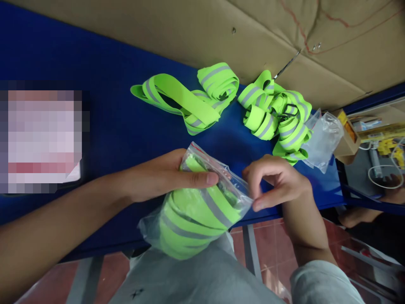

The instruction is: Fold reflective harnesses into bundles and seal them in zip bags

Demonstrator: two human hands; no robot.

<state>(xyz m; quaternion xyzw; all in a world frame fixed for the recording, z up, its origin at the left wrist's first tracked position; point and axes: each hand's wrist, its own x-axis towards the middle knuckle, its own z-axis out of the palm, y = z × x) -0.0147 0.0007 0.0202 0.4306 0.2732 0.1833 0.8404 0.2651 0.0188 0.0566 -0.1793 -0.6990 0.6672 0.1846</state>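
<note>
So both hands are on a clear plastic bag [202, 198] stuffed with a folded neon green reflective strap [193, 215], held over the near edge of the blue counter [104, 126], just above the person's lap. The left hand [164, 175] wraps around the top of the bag, fingers [202, 179] closed across the opening with the thumb side behind it. The right hand [275, 181] pinches the bag's far corner between thumb and forefinger, so those fingers are closed on the plastic too. The bag has a thin red line along its mouth, looks like a zip seal.

Further back on the counter there's a loose strap [190, 97], same green with grey stripes, partly unrolled. To the right of it sits a tangled pile of straps [275, 116], and a few empty clear bags [322, 139] lie right against that pile at the counter's right end. A small cardboard box [348, 137] sits just past them. Flattened brown cardboard [221, 29] runs along the back of the counter. At the left edge there's a blurred-out flat thing, can't tell what it is.
</note>
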